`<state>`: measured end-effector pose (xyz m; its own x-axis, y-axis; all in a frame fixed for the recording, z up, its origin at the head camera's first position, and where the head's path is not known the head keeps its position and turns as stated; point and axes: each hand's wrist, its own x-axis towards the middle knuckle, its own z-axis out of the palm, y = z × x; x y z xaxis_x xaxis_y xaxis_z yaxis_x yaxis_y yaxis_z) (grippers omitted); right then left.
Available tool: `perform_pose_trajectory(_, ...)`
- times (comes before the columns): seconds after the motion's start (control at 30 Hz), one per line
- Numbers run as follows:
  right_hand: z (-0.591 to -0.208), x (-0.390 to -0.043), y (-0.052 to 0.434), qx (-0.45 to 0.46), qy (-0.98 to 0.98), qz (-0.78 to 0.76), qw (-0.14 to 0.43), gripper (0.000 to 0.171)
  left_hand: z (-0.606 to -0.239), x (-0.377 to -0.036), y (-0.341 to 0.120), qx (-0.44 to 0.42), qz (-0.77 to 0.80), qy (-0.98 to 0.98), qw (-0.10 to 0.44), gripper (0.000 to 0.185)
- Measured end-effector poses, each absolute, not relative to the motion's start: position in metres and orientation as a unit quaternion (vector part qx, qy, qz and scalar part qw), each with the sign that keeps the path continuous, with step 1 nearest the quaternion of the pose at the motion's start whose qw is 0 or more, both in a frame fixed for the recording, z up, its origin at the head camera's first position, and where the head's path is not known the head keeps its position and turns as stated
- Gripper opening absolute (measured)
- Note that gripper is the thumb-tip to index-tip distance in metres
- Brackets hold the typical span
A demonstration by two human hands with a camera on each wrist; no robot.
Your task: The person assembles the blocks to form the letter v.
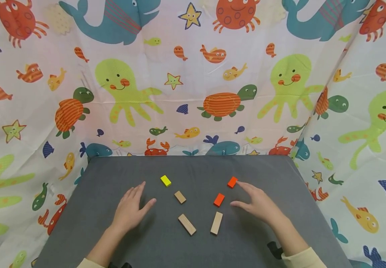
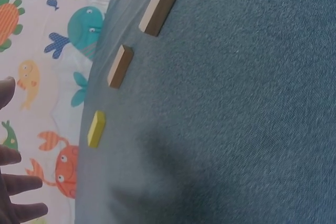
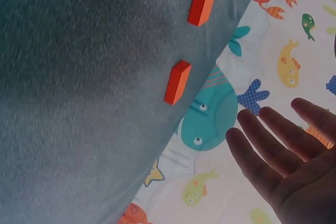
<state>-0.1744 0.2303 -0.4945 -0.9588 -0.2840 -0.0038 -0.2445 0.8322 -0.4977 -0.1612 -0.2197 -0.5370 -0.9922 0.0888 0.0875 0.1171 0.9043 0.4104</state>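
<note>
I log: grey table (image 1: 112, 230) under all. Left hand (image 1: 130, 210), fingers spread and empty, left of the tan blocks (image 1: 187, 224). Right hand (image 1: 258, 203), flat and empty, fingertips near the far orange block (image 1: 232, 182); near orange block (image 1: 218, 200) just left.

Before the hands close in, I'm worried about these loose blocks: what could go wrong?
The right hand hovers open by the far orange block; a careless reach could knock it away. The near orange block lies close to a wooden block, so grabbing one may nudge the other. The left hand could brush the short wooden block.
</note>
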Motion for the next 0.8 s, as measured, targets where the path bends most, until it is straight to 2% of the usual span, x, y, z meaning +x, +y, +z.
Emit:
perform_pose_trajectory(0.27,-0.502,-0.174,0.222,-0.153,0.952,-0.262,0.028,0.088,-0.54,-0.162,-0.211,-0.046,-0.224,-0.973,0.03,0.084)
perform_pose_trajectory(0.8,-0.515,-0.171,0.204,-0.155,0.946,-0.283,0.03,0.08,-0.549,-0.157,-0.195,-0.031,-0.243,-0.969,0.033,0.077)
